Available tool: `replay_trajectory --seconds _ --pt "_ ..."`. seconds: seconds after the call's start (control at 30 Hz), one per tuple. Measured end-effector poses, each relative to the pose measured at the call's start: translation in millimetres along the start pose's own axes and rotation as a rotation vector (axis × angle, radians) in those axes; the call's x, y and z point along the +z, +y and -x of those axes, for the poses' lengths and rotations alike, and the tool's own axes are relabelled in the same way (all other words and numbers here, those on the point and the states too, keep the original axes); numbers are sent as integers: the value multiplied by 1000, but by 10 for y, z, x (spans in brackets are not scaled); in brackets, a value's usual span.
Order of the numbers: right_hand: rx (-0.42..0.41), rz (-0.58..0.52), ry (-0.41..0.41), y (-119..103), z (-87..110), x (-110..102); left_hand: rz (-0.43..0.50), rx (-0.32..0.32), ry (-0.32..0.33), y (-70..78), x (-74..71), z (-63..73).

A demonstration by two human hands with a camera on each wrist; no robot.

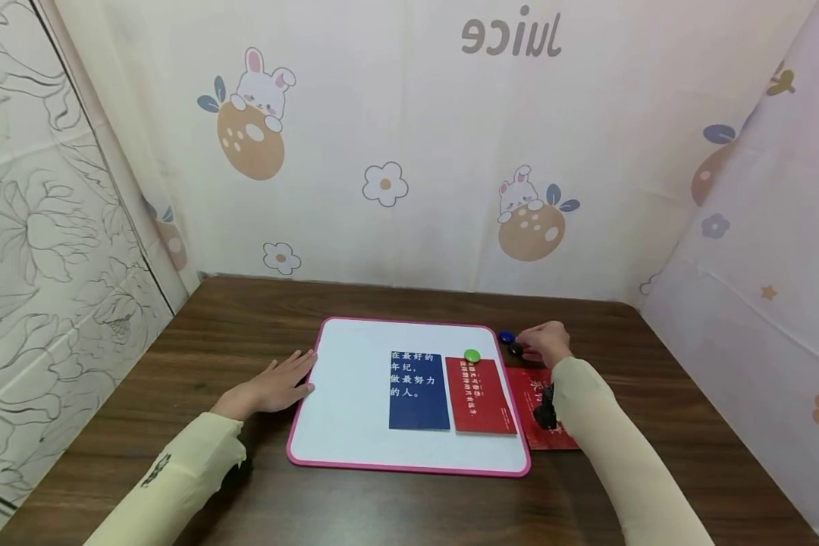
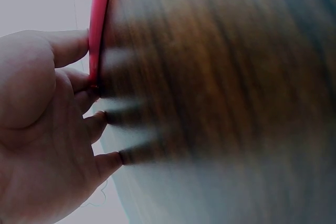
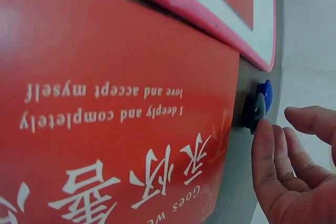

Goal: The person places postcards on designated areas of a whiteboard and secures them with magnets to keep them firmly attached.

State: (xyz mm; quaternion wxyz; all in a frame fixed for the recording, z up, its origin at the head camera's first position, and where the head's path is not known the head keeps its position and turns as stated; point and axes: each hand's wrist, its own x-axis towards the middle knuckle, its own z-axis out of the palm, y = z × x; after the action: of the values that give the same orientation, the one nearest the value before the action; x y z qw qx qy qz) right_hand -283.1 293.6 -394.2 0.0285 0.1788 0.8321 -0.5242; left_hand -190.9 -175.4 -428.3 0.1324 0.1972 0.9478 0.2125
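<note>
My left hand (image 1: 283, 383) rests at the left edge of a whiteboard (image 1: 344, 402) with a pink rim. In the left wrist view its fingertips touch the rim and the table. My right hand (image 1: 544, 343) is beyond the board's right side, at a black round magnet (image 1: 516, 349). In the right wrist view its fingers are loosely bent, their tips close to the black magnet; whether they touch it I cannot tell. A blue magnet (image 1: 506, 336) lies just behind. On the board are a blue card (image 1: 419, 409) and a red card (image 1: 481, 409), with a green magnet (image 1: 472, 355) at the red card's top edge.
Another red card (image 3: 121, 114) with white writing lies on the table right of the board, partly under my right forearm in the head view. The brown wooden table (image 1: 246, 318) reaches back to a printed curtain (image 1: 416, 227).
</note>
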Motion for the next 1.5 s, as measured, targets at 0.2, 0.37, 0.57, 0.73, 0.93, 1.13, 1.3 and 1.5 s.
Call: replay_trajectory --seconds 0.2,0.37,0.57,0.73,0.93,1.13,1.3,1.5 --pt "7 26 1 -5 -28 -6 6 -2 -3 -4 -6 5" --pt "20 83 -7 24 -36 21 9 0 -6 2 -22 5" --pt "27 123 0 51 -81 46 7 15 -7 -15 -30 -9" --pt "37 156 -1 61 -115 54 6 16 -6 -20 -27 -8" --pt "70 169 11 68 -140 64 6 11 -4 -2 -28 2" --pt "72 128 15 87 -148 58 5 2 -3 14 -25 13" --pt "81 108 20 96 -147 31 8 4 -3 11 -21 11" --pt "106 82 1 104 -137 3 2 7 1 -15 -8 -2"
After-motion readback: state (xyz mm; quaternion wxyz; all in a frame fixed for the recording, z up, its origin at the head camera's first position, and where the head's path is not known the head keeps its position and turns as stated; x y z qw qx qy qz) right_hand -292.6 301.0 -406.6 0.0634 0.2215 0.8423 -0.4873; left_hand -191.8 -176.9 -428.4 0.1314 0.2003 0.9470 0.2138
